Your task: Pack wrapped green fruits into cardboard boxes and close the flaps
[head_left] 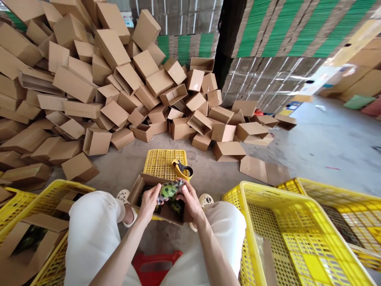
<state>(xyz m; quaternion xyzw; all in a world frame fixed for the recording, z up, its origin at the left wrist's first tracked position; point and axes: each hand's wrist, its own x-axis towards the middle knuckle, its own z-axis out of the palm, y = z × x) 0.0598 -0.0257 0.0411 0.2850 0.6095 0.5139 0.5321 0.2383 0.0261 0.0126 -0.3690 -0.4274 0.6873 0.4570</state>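
Straight ahead, note heaped brown cardboard boxes (111,49); at right, a large yellow lattice plastic crate (276,193). Centrally, find an open brown carton (137,189); over it, left hand (149,201) and right hand (190,199) closed on opposite ends of a green, dark-spotted wrapped bundle (168,190). Could slip or split if pinched unevenly. Can read no brand or label.

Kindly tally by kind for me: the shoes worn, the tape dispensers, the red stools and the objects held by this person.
Cream clog shoes: 2
Yellow-and-black tape dispenser: 1
Red stool, partly hidden: 1
Held green, dark-spotted bundle: 1
Total: 5
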